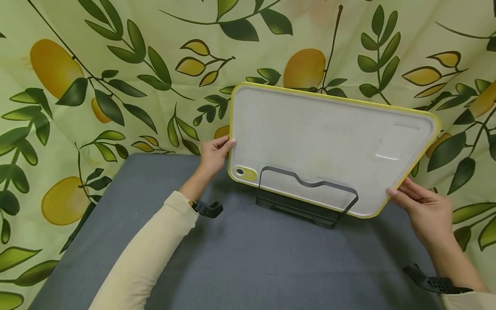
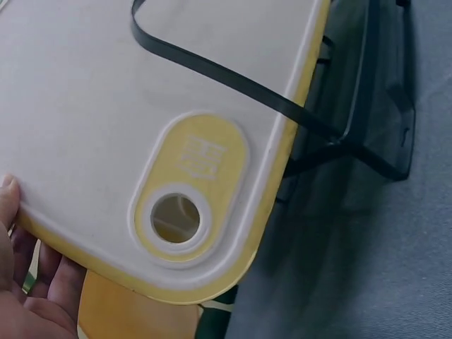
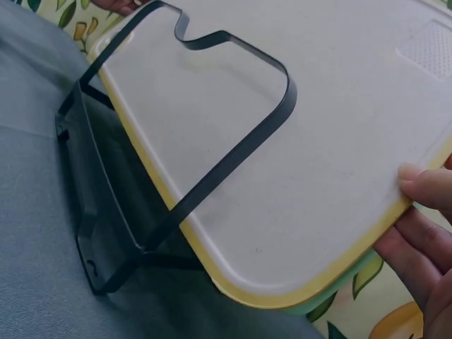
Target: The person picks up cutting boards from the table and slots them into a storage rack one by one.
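A white cutting board (image 1: 310, 129) with a yellow rim stands on its long edge, leaning back, in a black metal rack (image 1: 306, 211). The rack's front wire loop passes across the board's face. My left hand (image 1: 215, 153) pinches the board's left edge, thumb on the face and fingers behind. With the thumb in front, my right hand (image 1: 426, 209) grips the slanted right edge low down. In the left wrist view a yellow oval with a round hole (image 2: 175, 217) marks one corner. A pale green layer (image 3: 339, 286) shows behind the rim in the right wrist view.
The rack stands on a table with a blue-grey cloth (image 1: 252, 267). Behind it hangs a curtain (image 1: 240, 47) printed with yellow fruit and green leaves. A black strap (image 1: 209, 209) circles the left wrist, and another strap (image 1: 430, 282) the right.
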{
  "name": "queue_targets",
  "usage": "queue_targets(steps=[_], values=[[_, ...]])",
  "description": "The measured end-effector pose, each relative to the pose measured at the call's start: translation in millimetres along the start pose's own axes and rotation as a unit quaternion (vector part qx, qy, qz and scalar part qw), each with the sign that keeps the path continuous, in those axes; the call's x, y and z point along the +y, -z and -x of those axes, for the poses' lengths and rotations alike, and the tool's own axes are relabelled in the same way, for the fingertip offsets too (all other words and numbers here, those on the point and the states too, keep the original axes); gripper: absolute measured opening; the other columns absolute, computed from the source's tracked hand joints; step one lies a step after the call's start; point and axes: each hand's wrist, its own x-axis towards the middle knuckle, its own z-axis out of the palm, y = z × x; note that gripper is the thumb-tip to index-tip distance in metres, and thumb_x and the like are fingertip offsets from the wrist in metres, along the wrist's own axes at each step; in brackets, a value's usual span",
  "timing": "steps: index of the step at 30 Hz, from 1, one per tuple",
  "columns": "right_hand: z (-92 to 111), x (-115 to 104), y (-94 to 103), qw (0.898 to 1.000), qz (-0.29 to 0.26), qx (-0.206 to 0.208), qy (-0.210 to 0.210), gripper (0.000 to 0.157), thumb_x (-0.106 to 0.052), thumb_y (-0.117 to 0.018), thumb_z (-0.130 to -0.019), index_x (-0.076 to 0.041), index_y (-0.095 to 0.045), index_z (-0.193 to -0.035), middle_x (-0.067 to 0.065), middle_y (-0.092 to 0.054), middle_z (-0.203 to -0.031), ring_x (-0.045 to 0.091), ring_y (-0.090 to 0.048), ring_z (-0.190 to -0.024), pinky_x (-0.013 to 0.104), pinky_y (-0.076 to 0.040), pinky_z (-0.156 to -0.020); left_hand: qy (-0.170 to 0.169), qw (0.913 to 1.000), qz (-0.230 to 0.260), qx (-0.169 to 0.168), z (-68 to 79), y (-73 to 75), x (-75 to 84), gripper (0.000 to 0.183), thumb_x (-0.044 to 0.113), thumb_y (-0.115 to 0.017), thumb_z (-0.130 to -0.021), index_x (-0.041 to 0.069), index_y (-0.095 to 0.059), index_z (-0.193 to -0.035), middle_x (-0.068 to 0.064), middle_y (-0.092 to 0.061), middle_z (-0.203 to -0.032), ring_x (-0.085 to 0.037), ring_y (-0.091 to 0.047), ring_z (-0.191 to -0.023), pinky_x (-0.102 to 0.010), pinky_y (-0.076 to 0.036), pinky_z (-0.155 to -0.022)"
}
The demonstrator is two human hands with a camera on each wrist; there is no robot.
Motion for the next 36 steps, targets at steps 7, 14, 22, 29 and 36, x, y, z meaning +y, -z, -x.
queue_targets(steps=[7, 14, 22, 29, 36], values=[[-1, 9, 2.1, 0.999, -0.03, -0.004, 0.027, 0.053, 0.03, -0.057, -0.084, 0.003, -0.063, -0.13, 0.006, -0.079, -0.098, 0.013, -0.078, -0.082, 0.024, -0.06, -0.067, 0.003, 0.9999, -0.015, 0.007, 2.3, -1.0, -7.7, 0.036, 0.013, -0.067, -0.098, -0.004, -0.065, -0.13, -0.028, -0.068, -0.124, 0.0, -0.067, -0.085, -0.015, -0.058, -0.072], [2, 14, 5.1, 0.999, -0.046, 0.006, 0.006, 0.053, 0.028, -0.057, -0.086, -0.004, -0.066, -0.128, 0.004, -0.079, -0.098, 0.013, -0.077, -0.081, 0.024, -0.06, -0.066, 0.01, 0.9998, -0.014, 0.005, 4.1, -2.1, -12.0, 0.036, 0.012, -0.067, -0.098, -0.005, -0.064, -0.13, -0.028, -0.067, -0.124, -0.005, -0.07, -0.091, -0.018, -0.059, -0.076], [1, 15, 7.6, 0.999, -0.032, 0.017, -0.01, 0.054, 0.024, -0.06, -0.087, -0.008, -0.065, -0.13, 0.001, -0.079, -0.1, 0.01, -0.077, -0.083, 0.022, -0.06, -0.068, 0.012, 0.9997, -0.017, 0.007, 6.2, -5.0, -11.9, 0.037, 0.013, -0.067, -0.098, -0.003, -0.065, -0.131, -0.027, -0.068, -0.125, -0.008, -0.07, -0.095, -0.018, -0.059, -0.077], [6, 25, 8.0, 0.998, -0.053, 0.038, -0.004, 0.056, 0.028, -0.057, -0.086, -0.005, -0.064, -0.131, 0.005, -0.079, -0.099, 0.012, -0.077, -0.086, 0.023, -0.06, -0.069, 0.002, 0.9998, -0.018, 0.008, 10.1, -6.0, -16.6, 0.036, 0.014, -0.068, -0.098, -0.002, -0.066, -0.13, -0.026, -0.07, -0.122, -0.006, -0.069, -0.092, -0.02, -0.059, -0.08], [8, 32, 1.1, 0.997, 0.005, 0.077, -0.025, 0.046, 0.017, -0.065, -0.087, -0.012, -0.072, -0.122, -0.003, -0.08, -0.094, 0.005, -0.076, -0.081, 0.018, -0.059, -0.066, -0.011, 0.9998, -0.014, 0.011, 12.4, -0.6, -19.7, 0.035, 0.012, -0.069, -0.097, -0.005, -0.067, -0.127, -0.029, -0.07, -0.12, 0.0, -0.068, -0.087, -0.018, -0.058, -0.077]])
